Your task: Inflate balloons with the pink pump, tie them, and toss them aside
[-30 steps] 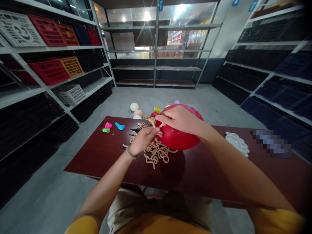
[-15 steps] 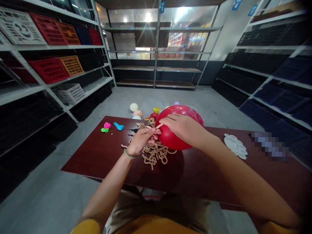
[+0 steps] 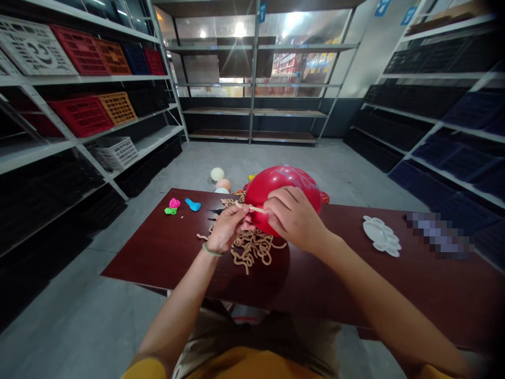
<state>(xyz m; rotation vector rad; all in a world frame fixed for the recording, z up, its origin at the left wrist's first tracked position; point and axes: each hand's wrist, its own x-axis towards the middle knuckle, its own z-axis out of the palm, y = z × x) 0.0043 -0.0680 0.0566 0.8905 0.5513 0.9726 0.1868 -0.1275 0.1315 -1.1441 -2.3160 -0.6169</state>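
While left hand (image 3: pixel 225 230) and right hand (image 3: pixel 295 219) clamp fingers on tan strand (image 3: pixel 256 209), perhaps rubber, we'd best pull gently, nails clear of red balloon (image 3: pixel 280 179).

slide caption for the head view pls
Left hand and right hand hold a tan strand in front of a red balloon, tangled strands on the table below.

One big balloon (image 3: pixel 282 181), three limp balloons (image 3: pixel 193 205)
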